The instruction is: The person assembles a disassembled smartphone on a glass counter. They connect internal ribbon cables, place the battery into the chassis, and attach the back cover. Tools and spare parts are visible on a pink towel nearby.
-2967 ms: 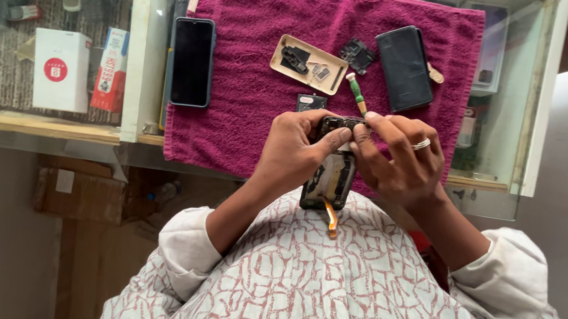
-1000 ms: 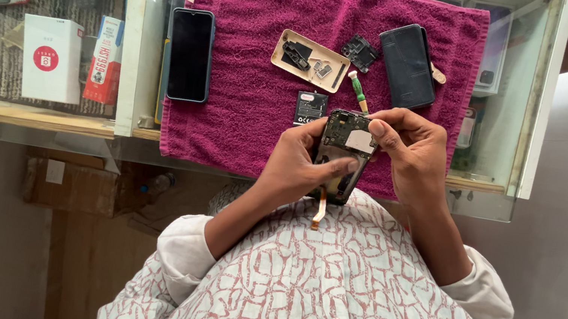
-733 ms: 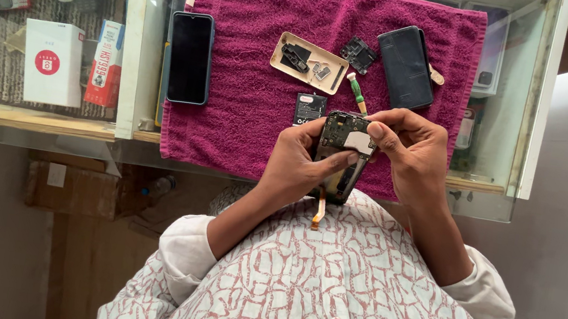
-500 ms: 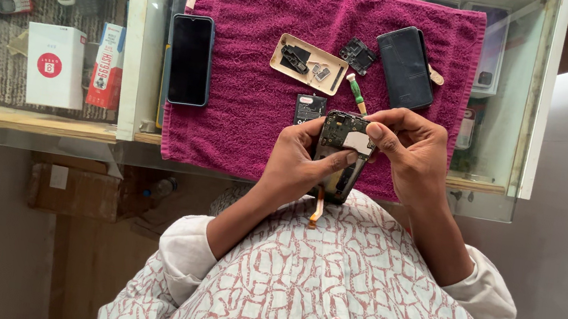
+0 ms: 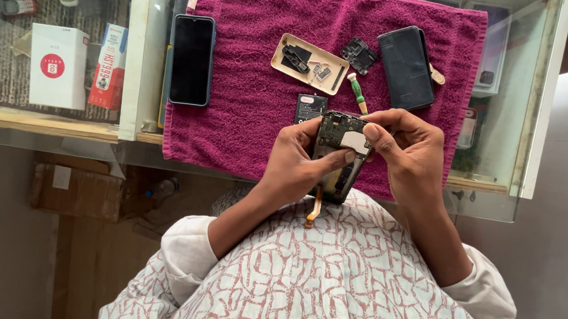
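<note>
Magenta towel [image 5: 248, 101] covers the glass surface [image 5: 520, 106]; intact phone [image 5: 192, 60] at 9 o'clock, parts tray [image 5: 310, 63] at 12. Opened phone [image 5: 340, 157] at centre: back already off, board exposed, orange flex dangling, reassembly pending. Left hand [image 5: 298, 165] clamps its body, right hand [image 5: 410, 153] pinches its top edge.

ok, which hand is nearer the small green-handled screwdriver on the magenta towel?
Right. The right hand sits just below the green-handled screwdriver, fingertips almost at its tip. The left hand is lower and further left, gripping the opened phone.
</note>
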